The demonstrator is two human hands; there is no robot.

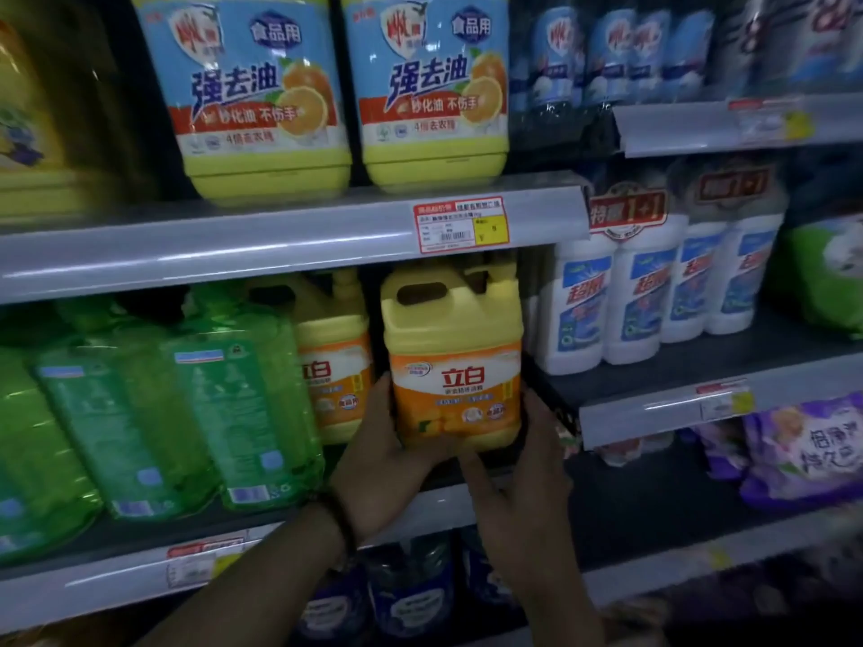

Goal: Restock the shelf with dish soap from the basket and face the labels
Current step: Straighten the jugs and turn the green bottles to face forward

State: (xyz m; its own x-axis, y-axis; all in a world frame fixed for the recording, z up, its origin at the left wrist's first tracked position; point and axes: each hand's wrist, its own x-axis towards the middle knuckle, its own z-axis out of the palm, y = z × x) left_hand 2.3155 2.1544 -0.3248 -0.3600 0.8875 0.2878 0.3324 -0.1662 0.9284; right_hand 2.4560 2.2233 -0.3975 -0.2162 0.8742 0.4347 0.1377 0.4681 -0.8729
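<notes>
Here the person holds a yellow dish soap jug (pixel 455 366) at the front of the middle shelf (pixel 93 583), upright, its orange label facing outward. The left hand (pixel 383 464) grips the jug's lower left side with fingers curled round it, and the right hand (pixel 518 488) clasps the lower right side, thumb under the base edge. Whether the base rests on the shelf cannot be told. A matching second jug (pixel 334 366) stands just beside it to the left, set further back. Green bottles (pixel 210 403) lean left of that. On the upper shelf stand two large blue-labelled jugs (pixel 261 95), with a price tag (pixel 460 224) below them. White bottles (pixel 644 296) stand to the right
</notes>
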